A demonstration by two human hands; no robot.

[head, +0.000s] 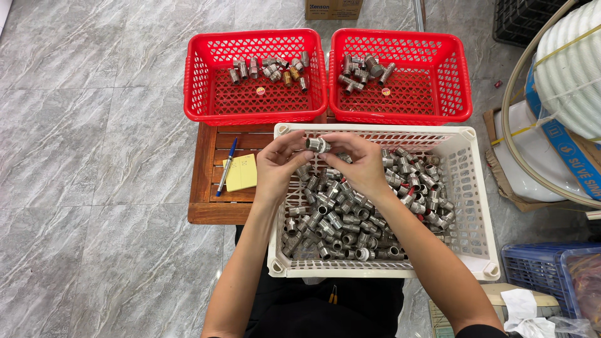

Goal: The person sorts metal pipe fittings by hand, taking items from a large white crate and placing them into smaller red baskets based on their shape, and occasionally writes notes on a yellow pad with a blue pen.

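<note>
My left hand (280,164) and my right hand (359,161) meet above the far end of a white plastic crate (472,206), both pinching one small silver threaded pipe fitting (317,144) between fingertips. The crate holds a heap of several similar metal fittings (350,216), some with red caps. Beyond it stand two red baskets: the left red basket (200,94) and the right red basket (460,87), each with several fittings along its far side.
A low wooden table (206,206) carries a blue pen (226,166) and a yellow note pad (241,173). White coiled hose (570,62) lies at the right, a blue crate (532,269) at lower right, a cardboard box (333,9) at the top.
</note>
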